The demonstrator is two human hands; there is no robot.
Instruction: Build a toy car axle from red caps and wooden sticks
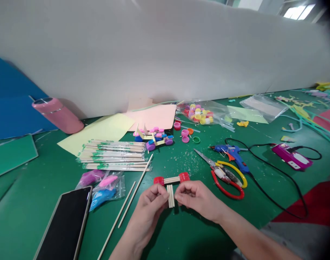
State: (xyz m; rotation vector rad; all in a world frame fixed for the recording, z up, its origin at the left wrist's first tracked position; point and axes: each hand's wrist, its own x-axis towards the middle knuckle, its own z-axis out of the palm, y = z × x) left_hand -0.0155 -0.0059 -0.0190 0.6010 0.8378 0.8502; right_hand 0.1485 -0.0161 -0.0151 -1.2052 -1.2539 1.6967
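My left hand (154, 202) pinches a short bundle of pale wooden sticks (170, 196), which stands between my two hands. My right hand (196, 196) is close on the bundle's other side, thumb and fingers pressed together. Whether it touches the sticks or holds something small, I cannot tell. Just beyond my fingertips, a crosspiece of short sticks (171, 180) joins two red caps (184, 177). The near bundle meets or nearly meets this crosspiece; the joint itself is too small to make out. Two long wooden sticks (136, 189) lie left of my left hand.
Scissors (224, 177) and a blue glue gun (231, 151) with a black cord lie right. Packaged sticks (113, 155), small stick-and-cap models (154, 139) and a bag of caps (198, 113) lie beyond. A phone (64, 224) and pink cup (58, 115) are left.
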